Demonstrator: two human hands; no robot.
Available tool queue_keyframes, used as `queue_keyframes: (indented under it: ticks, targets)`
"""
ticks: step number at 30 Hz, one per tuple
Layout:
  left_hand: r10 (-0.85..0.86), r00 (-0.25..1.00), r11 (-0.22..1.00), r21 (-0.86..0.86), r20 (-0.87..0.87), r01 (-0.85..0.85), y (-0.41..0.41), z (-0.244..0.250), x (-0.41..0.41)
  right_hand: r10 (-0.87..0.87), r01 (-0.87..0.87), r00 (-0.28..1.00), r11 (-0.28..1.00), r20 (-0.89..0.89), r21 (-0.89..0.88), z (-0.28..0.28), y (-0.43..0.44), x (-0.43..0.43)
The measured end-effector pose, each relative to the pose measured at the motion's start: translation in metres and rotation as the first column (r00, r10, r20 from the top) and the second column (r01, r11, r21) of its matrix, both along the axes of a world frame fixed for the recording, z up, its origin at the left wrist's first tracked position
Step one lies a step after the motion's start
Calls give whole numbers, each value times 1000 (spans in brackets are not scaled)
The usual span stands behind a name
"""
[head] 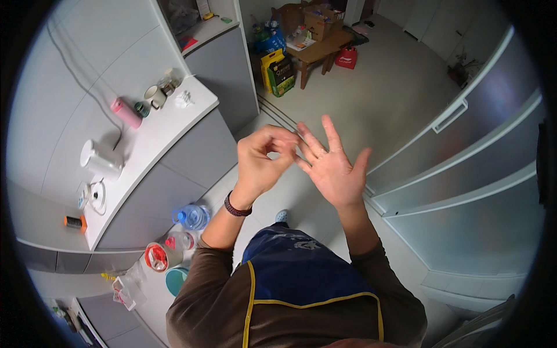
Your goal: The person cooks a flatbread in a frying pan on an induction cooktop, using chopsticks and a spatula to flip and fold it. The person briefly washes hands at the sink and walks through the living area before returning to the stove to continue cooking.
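Note:
Both my hands are raised in front of me at the middle of the head view. My right hand (337, 167) is spread palm up, its fingers apart, with small whitish bits or wet spots on the fingers. Close beside its fingertips is my left hand (267, 156), its fingers bent so that thumb and forefinger form a ring; whether they pinch anything is too blurred to tell. A dark braided bracelet (237, 206) circles my left wrist. I wear a blue apron (313, 265) with yellow edging over brown sleeves.
The white counter (143, 150) at left bears a white electric kettle (102, 158), a pink bottle (126, 113) and a mug (155, 96). On the floor below stand a water jug (192, 217), a bin (159, 256) and a teal bucket (176, 281). Frosted sliding doors (470, 217) border the right; a wooden bench (317, 50) stands ahead.

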State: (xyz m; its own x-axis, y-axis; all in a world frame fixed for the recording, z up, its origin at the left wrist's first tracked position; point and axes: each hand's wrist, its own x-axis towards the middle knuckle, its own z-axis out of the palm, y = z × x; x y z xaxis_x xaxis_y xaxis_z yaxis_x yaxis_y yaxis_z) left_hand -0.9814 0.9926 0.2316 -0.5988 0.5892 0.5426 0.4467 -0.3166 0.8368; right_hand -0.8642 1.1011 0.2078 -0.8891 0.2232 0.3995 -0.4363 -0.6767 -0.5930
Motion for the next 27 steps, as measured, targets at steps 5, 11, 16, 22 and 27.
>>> queue_keyframes:
  ticks: [5, 11, 16, 22, 27]
  targets:
    - [-118, 903, 992, -85, -413, 91, 104, 14, -71, -126, 111, 990, 975, 67, 194, 7, 88, -71]
    - [-352, 647, 934, -301, -676, 193, 249, 6, -127, -263, 216, 962, 903, 79, 370, -29, 225, -107]
    - [-525, 605, 840, -480, -598, 254, 385, 2, -143, -443, 288, 887, 750, 129, 595, -54, 348, -107]
    - [-538, 654, 824, -495, -532, 276, 545, -20, -155, -448, 292, 887, 734, 115, 613, -55, 494, -130]
    - [-611, 651, 781, -477, -451, 403, 663, -34, -174, -512, 333, 847, 720, 142, 609, -75, 596, -144]
